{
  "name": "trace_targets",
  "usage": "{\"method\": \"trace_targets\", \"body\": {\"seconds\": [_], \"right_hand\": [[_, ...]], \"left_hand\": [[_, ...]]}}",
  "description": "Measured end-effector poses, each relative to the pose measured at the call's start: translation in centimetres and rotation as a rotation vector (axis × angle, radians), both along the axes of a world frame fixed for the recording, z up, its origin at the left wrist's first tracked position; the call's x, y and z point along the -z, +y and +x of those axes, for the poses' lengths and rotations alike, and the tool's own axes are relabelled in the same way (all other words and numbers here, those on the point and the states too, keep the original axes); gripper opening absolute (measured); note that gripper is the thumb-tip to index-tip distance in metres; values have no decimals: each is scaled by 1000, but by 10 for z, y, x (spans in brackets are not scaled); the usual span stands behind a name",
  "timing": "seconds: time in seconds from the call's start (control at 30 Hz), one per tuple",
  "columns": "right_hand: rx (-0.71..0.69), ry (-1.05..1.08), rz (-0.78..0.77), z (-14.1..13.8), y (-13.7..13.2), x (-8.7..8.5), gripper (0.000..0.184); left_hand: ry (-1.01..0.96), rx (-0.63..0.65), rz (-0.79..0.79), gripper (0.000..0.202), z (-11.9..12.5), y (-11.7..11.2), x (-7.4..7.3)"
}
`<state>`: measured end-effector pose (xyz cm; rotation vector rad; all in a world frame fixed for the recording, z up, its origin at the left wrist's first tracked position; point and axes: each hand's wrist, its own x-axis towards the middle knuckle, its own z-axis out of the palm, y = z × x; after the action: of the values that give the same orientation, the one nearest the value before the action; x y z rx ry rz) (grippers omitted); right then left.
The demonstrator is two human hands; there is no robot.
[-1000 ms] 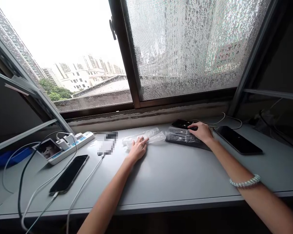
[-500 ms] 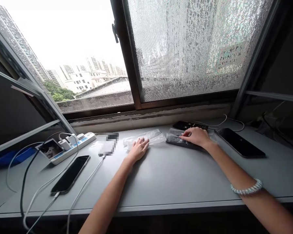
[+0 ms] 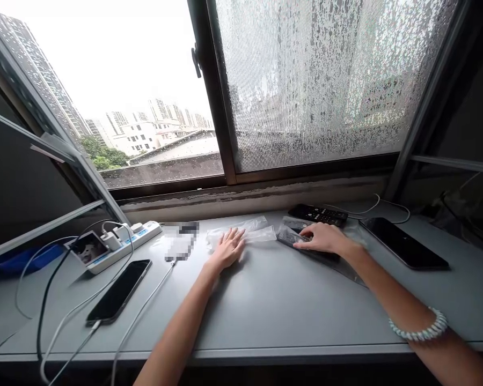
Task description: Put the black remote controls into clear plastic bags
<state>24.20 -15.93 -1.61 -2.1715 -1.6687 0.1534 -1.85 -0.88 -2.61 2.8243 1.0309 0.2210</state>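
My left hand (image 3: 227, 249) lies flat, fingers spread, on a clear plastic bag (image 3: 249, 231) near the back of the grey desk (image 3: 273, 300). My right hand (image 3: 324, 238) rests palm down, fingers extended, on a dark flat device in a clear plastic sleeve (image 3: 292, 237). A beaded bracelet (image 3: 421, 328) is on my right wrist. Just behind my right hand lies a black remote control (image 3: 322, 214).
A dark phone (image 3: 404, 242) lies at the right with a white cable (image 3: 380, 206) behind it. At the left, a white power strip (image 3: 116, 244) with plugs, a second phone (image 3: 118, 292) on a charging cable and several loose cords. A rain-spotted window (image 3: 306, 80) rises behind.
My right hand has slid leftward and nearer along the sleeved device, away from the remote. My left hand has stayed on the plastic bag. The view has shifted slightly.
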Motion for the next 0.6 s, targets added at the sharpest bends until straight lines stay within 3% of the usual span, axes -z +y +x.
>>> {"method": "trace_targets", "body": {"seconds": [0.13, 0.27, 0.47, 0.6], "right_hand": [[-10, -11, -56, -2, -1, -3, 46], [-35, -2, -124, -4, -3, -9, 55], [20, 38, -145, -3, -7, -13, 69], [56, 17, -88, -3, -7, -14, 59]], "left_hand": [[-50, -92, 7, 53, -1, -14, -15], [-23, -189, -105, 64, -5, -27, -26], [130, -178, -272, 79, -3, -23, -16], [138, -133, -279, 82, 3, -14, -8]]}}
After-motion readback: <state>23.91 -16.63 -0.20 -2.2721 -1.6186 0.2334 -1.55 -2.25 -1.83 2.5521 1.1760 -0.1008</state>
